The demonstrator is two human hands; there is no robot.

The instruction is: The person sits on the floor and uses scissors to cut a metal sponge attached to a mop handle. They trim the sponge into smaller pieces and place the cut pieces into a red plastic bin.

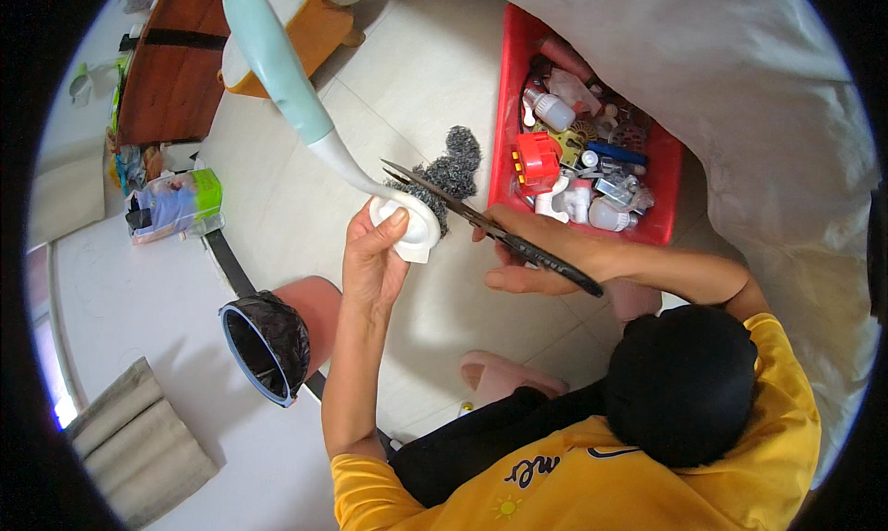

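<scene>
My left hand (378,246) grips the round white head of a brush-like tool, its thumb on the plastic disc (416,229). The tool's long handle (277,66), pale green with a white neck, rises to the upper left. Dark grey metal scouring mesh (454,170) lies against the far side of the head and reaches to the right. My right hand (524,250) holds black-handled scissors (485,226). Their blades point to the upper left over the mesh, with the tips slightly apart. Whether the blades touch the mesh cannot be told.
A red plastic bin (669,205) with light bulbs and pipe fittings stands at upper right, beside a pale cloth (763,115). At left is a pink waste bin (319,309) with a black liner. A pink slipper (513,378) lies on the tiled floor; a wooden stool (326,31) stands above.
</scene>
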